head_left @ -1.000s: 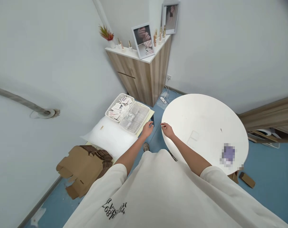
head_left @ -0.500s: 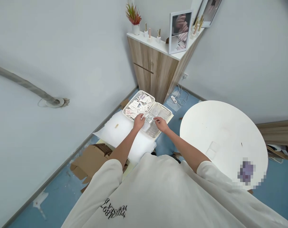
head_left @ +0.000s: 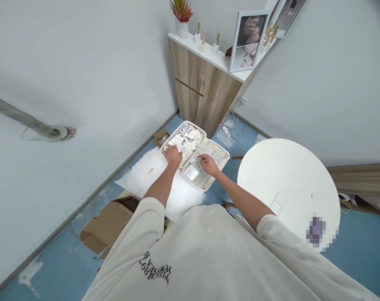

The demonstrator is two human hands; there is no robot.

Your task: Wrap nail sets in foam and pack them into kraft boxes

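Note:
My left hand (head_left: 173, 156) reaches over the near side of a white perforated basket (head_left: 163, 155), fingers apart and touching the small white printed packets (head_left: 188, 133) heaped in it. Beside it, my right hand (head_left: 208, 164) is closed at the fingertips on the edge of a small clear plastic case (head_left: 195, 161) with tiny pale pieces inside. That case is over a second white basket (head_left: 228, 155), which holds several clear plastic cases (head_left: 191, 172). My right-hand fingers partly cover the held case.
White foam sheets (head_left: 152, 163) and flattened cardboard boxes (head_left: 110, 225) lie at the left. A round white table (head_left: 290, 175) stands right, with a clear tray (head_left: 277, 202) on it. Behind are a wooden cabinet (head_left: 202, 83) and a power strip (head_left: 226, 131) on the floor.
Both hands moved from between the table and baskets to the clear case in the right basket. My left hand then shifted left to the packets, while the right stays at the case.

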